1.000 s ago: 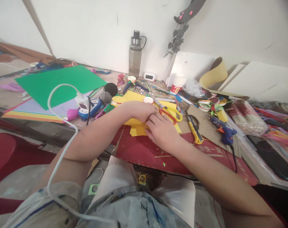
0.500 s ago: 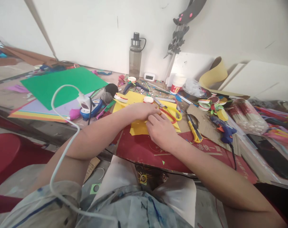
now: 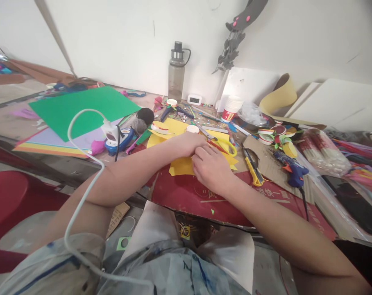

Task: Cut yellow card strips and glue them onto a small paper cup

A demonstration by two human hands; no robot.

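Both my hands meet over yellow paper (image 3: 181, 167) on the table in front of me. My left hand (image 3: 190, 144) reaches across from the left, its fingers bent down at the paper and partly hidden by the other hand. My right hand (image 3: 211, 169) is closed, fingers curled against the paper beside the left fingertips. Exactly how the fingertips grip the sheet is hidden. Scissors (image 3: 230, 148) with yellow and red handles lie just beyond my right hand. A small white-topped paper cup piece (image 3: 192, 129) stands behind my left hand.
A yellow utility knife (image 3: 254, 170) and a blue glue gun (image 3: 293, 169) lie to the right, near a phone (image 3: 354, 203). A water bottle (image 3: 176, 76) and paper cups (image 3: 232, 108) stand behind. Green paper (image 3: 81, 108) and a white cable (image 3: 81, 188) are at left.
The view has shifted slightly. The yellow paper's right corner sticks out differently beside my right hand. Both hands stay close together over the paper.
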